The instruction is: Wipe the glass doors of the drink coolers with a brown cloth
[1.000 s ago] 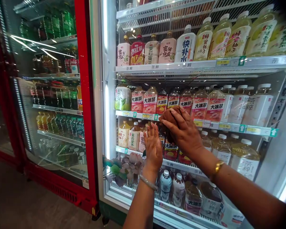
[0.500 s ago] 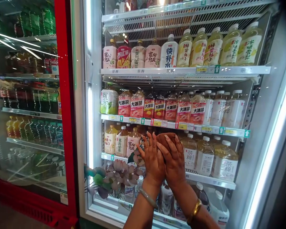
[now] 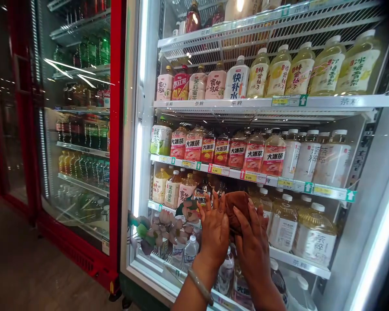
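Observation:
A folded brown cloth lies under the fingers of my right hand, which presses it flat towards the front of a lit drinks fridge. Beside it on the left, my left hand has its fingers spread and stretched upward, nearest the cloth's left edge. Whether it touches the cloth I cannot tell. A pale bangle circles my left wrist. Behind both hands stand rows of bottled drinks, among them red-labelled tea bottles and large clear-capped bottles.
Pinkish flowers with dark leaves show at the fridge's lower left. The white fridge frame stands beside a second, red-framed fridge. Bright floor stretches at lower left. White shelf edges carry price tags.
The view has turned left, so the shelves and both hands appear further right and slightly lower. My hands have moved a little apart, and more of the brown cloth shows between them.

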The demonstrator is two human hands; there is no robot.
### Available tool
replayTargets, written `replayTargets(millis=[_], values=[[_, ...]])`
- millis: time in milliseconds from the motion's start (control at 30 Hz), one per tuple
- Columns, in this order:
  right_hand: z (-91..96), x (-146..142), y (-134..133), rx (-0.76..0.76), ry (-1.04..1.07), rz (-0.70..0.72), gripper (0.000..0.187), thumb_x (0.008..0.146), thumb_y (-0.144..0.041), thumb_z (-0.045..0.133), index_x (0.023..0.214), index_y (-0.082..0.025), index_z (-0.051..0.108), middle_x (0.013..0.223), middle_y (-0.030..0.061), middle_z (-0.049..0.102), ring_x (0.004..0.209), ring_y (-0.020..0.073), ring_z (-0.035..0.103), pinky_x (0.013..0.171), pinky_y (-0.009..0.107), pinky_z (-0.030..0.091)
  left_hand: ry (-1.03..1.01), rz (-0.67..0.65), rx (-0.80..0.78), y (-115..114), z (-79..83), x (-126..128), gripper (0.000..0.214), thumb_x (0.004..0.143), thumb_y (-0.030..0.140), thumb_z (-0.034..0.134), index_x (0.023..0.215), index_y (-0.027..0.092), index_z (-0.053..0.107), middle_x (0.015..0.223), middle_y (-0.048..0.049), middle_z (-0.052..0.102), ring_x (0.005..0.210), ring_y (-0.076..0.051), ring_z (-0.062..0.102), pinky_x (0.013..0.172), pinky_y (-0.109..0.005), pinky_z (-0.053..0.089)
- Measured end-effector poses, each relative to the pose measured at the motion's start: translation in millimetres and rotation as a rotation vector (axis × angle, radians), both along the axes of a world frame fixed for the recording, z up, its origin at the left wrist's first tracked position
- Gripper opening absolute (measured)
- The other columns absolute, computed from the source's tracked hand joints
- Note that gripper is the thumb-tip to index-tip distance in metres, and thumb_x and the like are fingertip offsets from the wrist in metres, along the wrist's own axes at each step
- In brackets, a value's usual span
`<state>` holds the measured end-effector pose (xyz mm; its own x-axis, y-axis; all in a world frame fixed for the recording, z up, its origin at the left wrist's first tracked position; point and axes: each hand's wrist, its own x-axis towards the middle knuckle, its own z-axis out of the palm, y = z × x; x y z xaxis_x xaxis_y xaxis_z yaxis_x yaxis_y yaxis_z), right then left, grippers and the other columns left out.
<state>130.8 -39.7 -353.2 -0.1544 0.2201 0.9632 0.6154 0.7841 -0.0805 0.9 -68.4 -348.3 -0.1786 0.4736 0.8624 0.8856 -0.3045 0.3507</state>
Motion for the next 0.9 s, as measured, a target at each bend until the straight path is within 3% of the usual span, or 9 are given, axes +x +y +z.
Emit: replayTargets(millis=[100, 233, 333, 533, 667, 767, 900], values=[[2.4, -3, 0, 0.038, -0.006, 0.020, 0.072, 0.098, -0.008, 0.050, 0.161, -0.040, 0.036, 0.175, 0.0004, 0.024, 0.166, 0.0305, 0.014, 0.132, 0.069, 0.023, -0.030, -0.040, -0.100, -5, -22.9, 11, 0.060, 0.111, 0.031, 0.024, 0.169, 0.031, 0.010, 0.177, -0.0032, 0.013, 0.165, -0.025, 0.001, 0.134, -0.063, 0.005], [-6.9, 7, 6, 0.151, -0.010, 0.026, 0.060, 0.100, -0.013, 0.054, 0.156, -0.034, 0.047, 0.168, 0.0007, 0.042, 0.163, 0.0256, 0.025, 0.137, 0.057, 0.018, -0.050, -0.025, -0.080, -2, -43.4, 19, 0.059, 0.111, 0.032, 0.024, 0.169, 0.026, 0.015, 0.177, -0.0063, 0.015, 0.166, -0.025, 0.001, 0.135, -0.063, 0.008], [-10.1, 24, 11, 0.154, -0.030, 0.020, 0.060, 0.099, -0.009, 0.051, 0.154, -0.033, 0.050, 0.163, 0.0012, 0.049, 0.161, 0.0254, 0.031, 0.136, 0.059, 0.016, -0.015, -0.007, -0.049, -1, -33.4, 20, 0.059, 0.110, 0.032, 0.024, 0.169, 0.028, 0.017, 0.177, -0.0043, 0.013, 0.166, -0.027, -0.002, 0.134, -0.065, 0.002], [4.6, 35, 10, 0.108, 0.157, 0.039, 0.061, 0.092, -0.004, 0.049, 0.147, -0.029, 0.058, 0.162, 0.0042, 0.050, 0.158, 0.0325, 0.035, 0.130, 0.062, 0.030, 0.060, -0.026, -0.077, -5, 1.1, 26, 0.058, 0.111, 0.033, 0.023, 0.168, 0.034, 0.020, 0.177, 0.0008, 0.013, 0.166, -0.024, 0.002, 0.135, -0.061, 0.001], [-5.4, 30, 8, 0.157, 0.066, 0.014, 0.044, 0.096, -0.009, 0.053, 0.134, -0.024, 0.066, 0.153, 0.0073, 0.058, 0.157, 0.0299, 0.036, 0.133, 0.057, 0.028, 0.060, -0.022, -0.098, -2, -2.7, 29, 0.061, 0.110, 0.032, 0.025, 0.170, 0.026, 0.013, 0.176, -0.0054, 0.018, 0.166, -0.024, 0.005, 0.135, -0.059, 0.007], [-16.6, 45, 12, 0.232, -0.017, -0.016, 0.031, 0.097, -0.014, 0.058, 0.124, -0.023, 0.069, 0.142, 0.0076, 0.064, 0.154, 0.0294, 0.040, 0.134, 0.057, 0.024, 0.074, -0.013, -0.107, 0, -6.7, 32, 0.062, 0.110, 0.030, 0.029, 0.169, 0.028, 0.014, 0.176, -0.0052, 0.018, 0.166, -0.024, 0.005, 0.135, -0.061, 0.007], [-14.2, 74, 20, 0.155, 0.063, -0.073, 0.037, 0.097, -0.017, 0.056, 0.132, -0.023, 0.066, 0.149, 0.0093, 0.060, 0.154, 0.0327, 0.042, 0.132, 0.060, 0.028, 0.059, 0.010, -0.091, 0, -6.5, 44, 0.063, 0.109, 0.029, 0.032, 0.169, 0.033, 0.014, 0.177, -0.0036, 0.007, 0.165, -0.026, -0.002, 0.133, -0.065, 0.002]])
